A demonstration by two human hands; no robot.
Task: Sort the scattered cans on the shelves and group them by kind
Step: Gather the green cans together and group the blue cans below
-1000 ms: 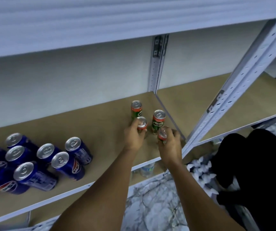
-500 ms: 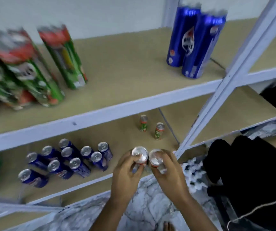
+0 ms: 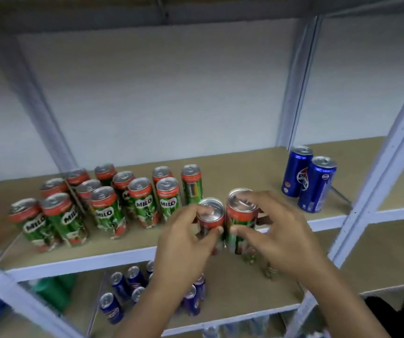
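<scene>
My left hand grips a green-and-red Milo can and my right hand grips a second Milo can. Both cans are upright, side by side, in front of the middle shelf near its front edge. Several Milo cans stand grouped on that shelf to the left. Two blue Pepsi cans stand at the shelf's right end. On the lower shelf, several blue Pepsi cans are clustered, partly hidden by my left forearm.
White metal uprights frame the shelving on the right, and another upright slants behind the Milo group. Green items sit at the lower left. Bare shelf board lies between the Milo group and the two Pepsi cans.
Both hands lifted the two Milo cans from the lower shelf up to the middle shelf level. The view rose with them, bringing the Milo group into sight.
</scene>
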